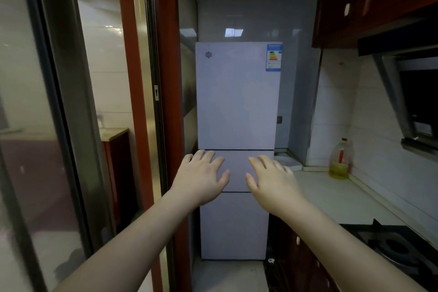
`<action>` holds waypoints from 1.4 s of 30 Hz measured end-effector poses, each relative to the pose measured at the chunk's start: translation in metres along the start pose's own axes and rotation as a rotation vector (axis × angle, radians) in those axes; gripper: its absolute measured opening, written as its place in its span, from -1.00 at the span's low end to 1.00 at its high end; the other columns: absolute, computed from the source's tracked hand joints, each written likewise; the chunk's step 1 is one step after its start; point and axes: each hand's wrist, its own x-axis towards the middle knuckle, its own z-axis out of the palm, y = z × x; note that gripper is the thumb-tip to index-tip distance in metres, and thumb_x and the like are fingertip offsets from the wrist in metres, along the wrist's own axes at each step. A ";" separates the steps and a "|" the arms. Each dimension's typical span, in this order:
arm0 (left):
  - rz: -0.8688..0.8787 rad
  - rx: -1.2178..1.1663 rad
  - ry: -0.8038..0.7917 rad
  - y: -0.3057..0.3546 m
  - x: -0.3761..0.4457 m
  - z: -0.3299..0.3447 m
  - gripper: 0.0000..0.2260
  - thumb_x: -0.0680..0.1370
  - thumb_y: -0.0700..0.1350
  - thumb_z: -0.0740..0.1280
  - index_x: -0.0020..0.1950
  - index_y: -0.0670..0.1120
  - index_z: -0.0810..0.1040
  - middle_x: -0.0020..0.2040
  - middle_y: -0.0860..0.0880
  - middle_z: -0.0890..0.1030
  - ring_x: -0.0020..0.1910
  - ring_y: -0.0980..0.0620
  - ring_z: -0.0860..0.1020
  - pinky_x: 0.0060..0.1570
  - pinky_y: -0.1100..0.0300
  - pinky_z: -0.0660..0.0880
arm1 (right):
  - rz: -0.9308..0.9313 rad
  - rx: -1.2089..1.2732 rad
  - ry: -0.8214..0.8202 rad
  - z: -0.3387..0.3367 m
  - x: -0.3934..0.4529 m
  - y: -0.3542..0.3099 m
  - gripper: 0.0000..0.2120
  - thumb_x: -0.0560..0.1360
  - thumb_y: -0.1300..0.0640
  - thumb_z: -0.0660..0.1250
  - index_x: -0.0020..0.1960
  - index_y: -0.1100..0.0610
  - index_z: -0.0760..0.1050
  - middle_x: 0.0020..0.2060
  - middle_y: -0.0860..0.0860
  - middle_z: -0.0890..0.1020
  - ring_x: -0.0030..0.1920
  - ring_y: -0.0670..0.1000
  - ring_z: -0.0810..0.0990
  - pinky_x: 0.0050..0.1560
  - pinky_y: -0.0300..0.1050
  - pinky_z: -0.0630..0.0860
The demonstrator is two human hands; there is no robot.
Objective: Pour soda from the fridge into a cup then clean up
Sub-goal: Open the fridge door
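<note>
A narrow aisle runs straight to the closed fridge [237, 102], nothing standing in it. The sliding door frame [147, 102] hems the left side; the counter [331, 194] and stove [398, 249] crowd the right. An oil bottle [340, 160] sits on the counter's far corner, wall cabinets [369, 0] overhang above.

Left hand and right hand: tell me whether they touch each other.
Apart. The head view shows the left hand and right hand spread open side by side, with a strip of the fridge door visible between the thumbs.
</note>
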 end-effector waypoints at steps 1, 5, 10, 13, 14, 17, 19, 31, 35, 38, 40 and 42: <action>0.005 0.002 0.013 -0.005 0.006 0.005 -0.50 0.62 0.22 -0.04 0.50 0.07 0.26 0.50 0.00 0.30 0.49 -0.02 0.18 0.40 0.00 0.16 | 0.003 0.003 -0.005 0.005 0.008 0.000 -0.51 0.62 -0.12 -0.02 0.51 -0.01 0.12 0.47 0.00 0.24 0.42 0.07 0.27 0.35 0.02 0.21; 0.005 -0.009 0.016 -0.022 0.032 0.029 -0.50 0.62 0.22 -0.03 0.50 0.06 0.26 0.49 0.00 0.31 0.49 -0.01 0.19 0.40 0.00 0.18 | 0.011 -0.007 -0.012 0.024 0.041 0.004 -0.50 0.62 -0.13 -0.02 0.52 -0.01 0.10 0.49 0.01 0.22 0.43 0.07 0.25 0.37 0.02 0.19; -0.018 -0.013 -0.012 -0.036 0.077 0.061 -0.48 0.60 0.24 -0.03 0.51 0.07 0.23 0.51 0.00 0.29 0.49 -0.02 0.19 0.41 -0.01 0.17 | 0.001 0.006 -0.046 0.054 0.086 0.012 -0.50 0.62 -0.12 -0.02 0.53 -0.02 0.10 0.51 0.01 0.19 0.45 0.06 0.23 0.38 0.01 0.16; -0.029 0.000 -0.020 -0.039 0.107 0.082 -0.47 0.59 0.25 -0.01 0.51 0.09 0.23 0.49 0.01 0.31 0.47 -0.01 0.22 0.39 -0.02 0.19 | -0.011 0.003 -0.052 0.073 0.119 0.022 -0.50 0.63 -0.13 -0.03 0.53 -0.03 0.08 0.52 0.00 0.18 0.46 0.05 0.20 0.40 0.01 0.13; -0.030 0.005 -0.018 -0.040 0.118 0.088 -0.46 0.58 0.26 -0.01 0.51 0.09 0.23 0.48 0.02 0.33 0.47 -0.01 0.23 0.38 -0.02 0.20 | -0.018 0.001 -0.050 0.079 0.130 0.027 -0.49 0.63 -0.13 -0.03 0.54 -0.03 0.08 0.52 0.00 0.17 0.47 0.05 0.19 0.41 0.01 0.11; -0.041 0.012 -0.021 -0.044 0.156 0.106 -0.46 0.57 0.27 0.00 0.51 0.10 0.22 0.45 0.03 0.36 0.44 0.00 0.27 0.36 -0.02 0.23 | -0.043 0.000 -0.031 0.096 0.168 0.044 -0.49 0.63 -0.13 -0.03 0.54 -0.02 0.09 0.51 -0.01 0.18 0.48 0.05 0.16 0.43 0.02 0.07; -0.055 0.014 -0.022 -0.045 0.182 0.116 -0.47 0.57 0.26 0.00 0.51 0.10 0.23 0.44 0.04 0.37 0.43 0.00 0.29 0.36 -0.03 0.25 | -0.055 0.006 -0.010 0.106 0.195 0.056 -0.49 0.62 -0.14 -0.02 0.53 -0.02 0.11 0.51 -0.01 0.21 0.49 0.04 0.16 0.45 0.03 0.06; -0.129 0.039 -0.047 -0.059 0.311 0.174 -0.48 0.60 0.24 0.00 0.51 0.06 0.19 0.55 -0.04 0.18 0.53 -0.16 0.09 0.41 -0.10 0.18 | -0.138 0.040 -0.036 0.160 0.327 0.111 -0.50 0.64 -0.11 -0.06 0.53 0.01 0.11 0.52 0.00 0.16 0.51 0.06 0.05 0.51 0.06 -0.09; -0.136 0.047 -0.065 -0.072 0.339 0.204 -0.47 0.60 0.23 -0.01 0.52 0.05 0.18 0.55 -0.05 0.18 0.54 -0.14 0.08 0.42 -0.10 0.16 | -0.158 0.038 -0.051 0.182 0.363 0.113 -0.51 0.64 -0.11 -0.07 0.53 0.01 0.10 0.52 0.00 0.15 0.52 0.06 0.03 0.51 0.08 -0.12; -0.147 0.044 -0.091 -0.088 0.360 0.225 -0.46 0.60 0.24 -0.02 0.54 0.04 0.15 0.56 -0.05 0.16 0.54 -0.14 0.07 0.43 -0.10 0.15 | -0.156 0.040 -0.068 0.201 0.391 0.111 -0.50 0.64 -0.11 -0.09 0.54 0.01 0.09 0.53 0.00 0.13 0.52 0.08 0.01 0.51 0.09 -0.14; -0.151 0.041 -0.096 -0.103 0.377 0.238 -0.45 0.60 0.24 -0.02 0.54 0.04 0.14 0.56 -0.05 0.15 0.54 -0.13 0.07 0.44 -0.11 0.14 | -0.154 0.043 -0.075 0.214 0.412 0.107 -0.50 0.65 -0.11 -0.09 0.54 0.02 0.07 0.54 0.01 0.12 0.53 0.08 -0.01 0.51 0.10 -0.14; -0.144 0.050 -0.099 -0.118 0.393 0.250 -0.45 0.60 0.24 -0.02 0.54 0.03 0.14 0.56 -0.05 0.17 0.54 -0.13 0.08 0.43 -0.12 0.15 | -0.157 0.033 -0.080 0.227 0.434 0.100 -0.49 0.64 -0.11 -0.07 0.55 0.02 0.06 0.54 0.01 0.10 0.53 0.08 -0.01 0.51 0.10 -0.14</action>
